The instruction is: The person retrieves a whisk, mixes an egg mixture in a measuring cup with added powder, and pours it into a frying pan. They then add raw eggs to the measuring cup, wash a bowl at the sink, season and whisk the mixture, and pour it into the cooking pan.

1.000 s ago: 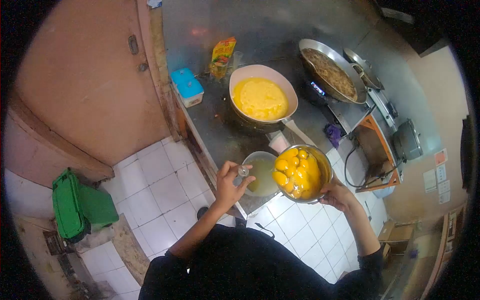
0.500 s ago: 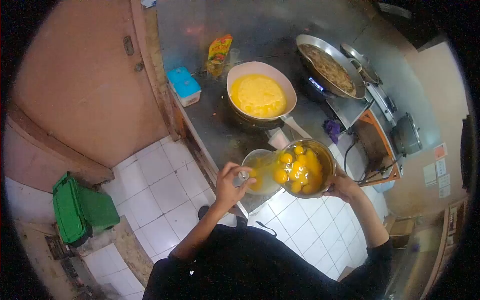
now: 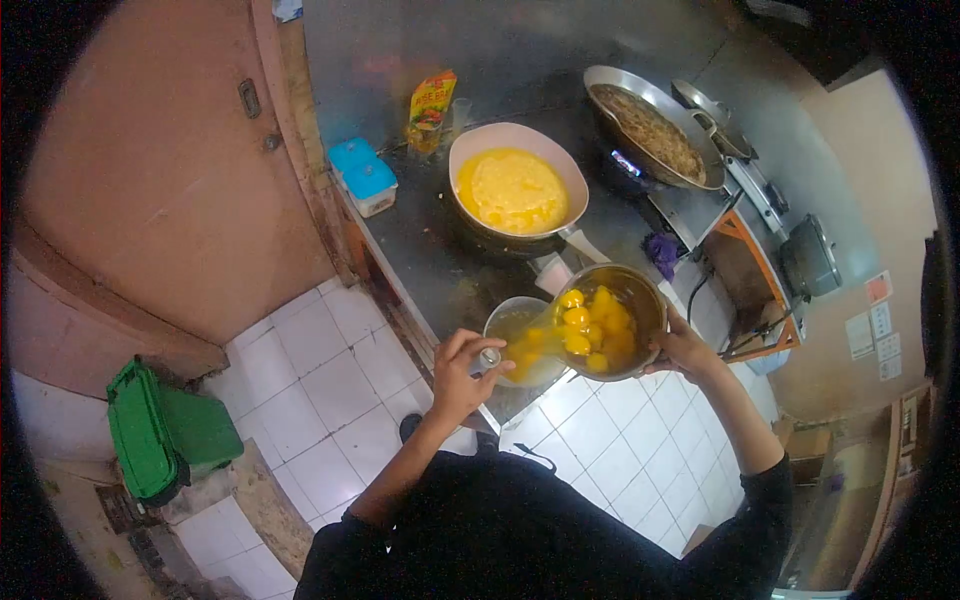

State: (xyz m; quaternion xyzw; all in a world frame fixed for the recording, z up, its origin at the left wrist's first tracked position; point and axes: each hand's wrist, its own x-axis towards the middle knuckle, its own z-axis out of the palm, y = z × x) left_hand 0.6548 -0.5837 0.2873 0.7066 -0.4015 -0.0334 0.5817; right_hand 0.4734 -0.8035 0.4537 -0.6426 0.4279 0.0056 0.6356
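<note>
yolks (image 3: 594, 325) (runny) in tilted bowl (image 3: 648, 318)

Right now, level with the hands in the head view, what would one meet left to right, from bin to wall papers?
Green bin → left hand → clear bowl → metal bowl with egg yolks → right hand → wall papers.

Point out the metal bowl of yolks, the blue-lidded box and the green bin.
Metal bowl (image 3: 645, 300): head view, bare inner wall.
Blue-lidded box (image 3: 366, 174): head view, top.
Green bin (image 3: 206, 430): head view, side of its body.
</note>
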